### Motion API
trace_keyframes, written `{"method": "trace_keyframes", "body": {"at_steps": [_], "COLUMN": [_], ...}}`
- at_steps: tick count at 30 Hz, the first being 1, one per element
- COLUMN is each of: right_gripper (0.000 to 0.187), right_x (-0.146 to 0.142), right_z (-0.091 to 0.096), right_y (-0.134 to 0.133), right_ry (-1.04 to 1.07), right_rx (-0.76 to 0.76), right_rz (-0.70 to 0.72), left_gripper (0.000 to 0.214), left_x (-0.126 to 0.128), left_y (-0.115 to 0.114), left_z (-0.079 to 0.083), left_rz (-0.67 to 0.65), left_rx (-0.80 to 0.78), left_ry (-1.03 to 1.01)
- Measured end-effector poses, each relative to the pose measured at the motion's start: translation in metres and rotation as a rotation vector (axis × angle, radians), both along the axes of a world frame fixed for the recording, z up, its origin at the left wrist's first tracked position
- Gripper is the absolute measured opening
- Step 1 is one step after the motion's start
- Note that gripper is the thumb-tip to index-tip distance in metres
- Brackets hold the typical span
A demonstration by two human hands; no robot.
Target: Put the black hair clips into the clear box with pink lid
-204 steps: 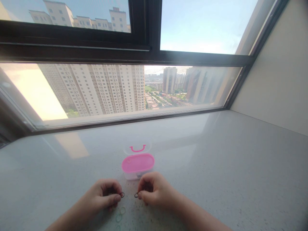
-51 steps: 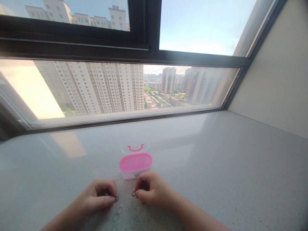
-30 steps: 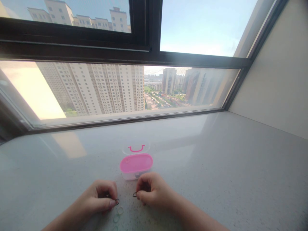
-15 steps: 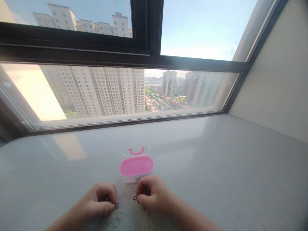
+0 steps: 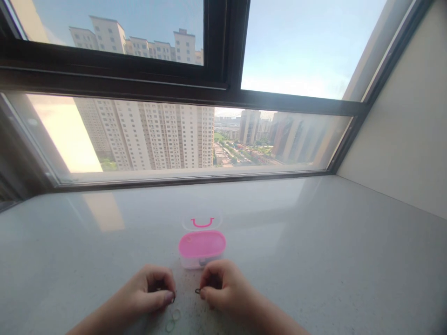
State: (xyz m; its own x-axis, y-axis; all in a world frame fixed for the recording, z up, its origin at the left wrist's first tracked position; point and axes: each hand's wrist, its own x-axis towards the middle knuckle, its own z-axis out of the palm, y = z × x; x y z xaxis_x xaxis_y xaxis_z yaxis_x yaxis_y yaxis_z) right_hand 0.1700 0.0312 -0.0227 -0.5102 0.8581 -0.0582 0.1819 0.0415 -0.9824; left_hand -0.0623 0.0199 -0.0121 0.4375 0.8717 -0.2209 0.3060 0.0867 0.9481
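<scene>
My left hand (image 5: pixel 153 289) is closed in a pinch on a small dark ring-shaped band (image 5: pixel 173 299), only part of which shows past the fingertips. Across a small gap, my right hand (image 5: pixel 223 284) pinches another small dark band (image 5: pixel 197 291), its loop sticking out to the left. Just below the left fingertips, a pale band (image 5: pixel 179 313) and a greenish band (image 5: pixel 167 328) lie on the white speckled surface. Behind the hands stands a clear oval box with a pink top part (image 5: pixel 202 244); its front is partly covered by the right hand.
Beyond the box lies a clear lid with a pink handle (image 5: pixel 202 225). The glossy white sill (image 5: pixel 314 251) runs back to a dark window frame (image 5: pixel 195 180), with tall buildings outside. A plain wall (image 5: pixel 405 135) bounds the right side.
The view has shifted slightly, so everything sits a little farther right and lower. The left hand's dark band shows less of its loop than before. Both hands keep their pinch.
</scene>
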Motion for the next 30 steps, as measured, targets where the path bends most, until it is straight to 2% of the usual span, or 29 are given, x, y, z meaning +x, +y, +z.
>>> {"method": "trace_keyframes", "body": {"at_steps": [13,23,30], "right_gripper": [0.010,0.010,0.010], "right_x": [0.001,0.001,0.001], "right_z": [-0.001,0.003,-0.002], "right_y": [0.000,-0.003,-0.001], "right_ry": [0.007,-0.058,-0.064], "right_rx": [-0.002,0.111,0.120], "right_rz": [0.003,-0.003,0.000], "left_gripper": [0.029,0.025,0.023], "left_x": [0.010,0.010,0.009], "left_y": [-0.004,-0.005,-0.003], "left_z": [0.014,0.012,0.008], "left_rz": [0.053,0.079,0.064], "left_rx": [-0.005,-0.017,-0.023], "left_ry": [0.056,0.011,-0.007]}}
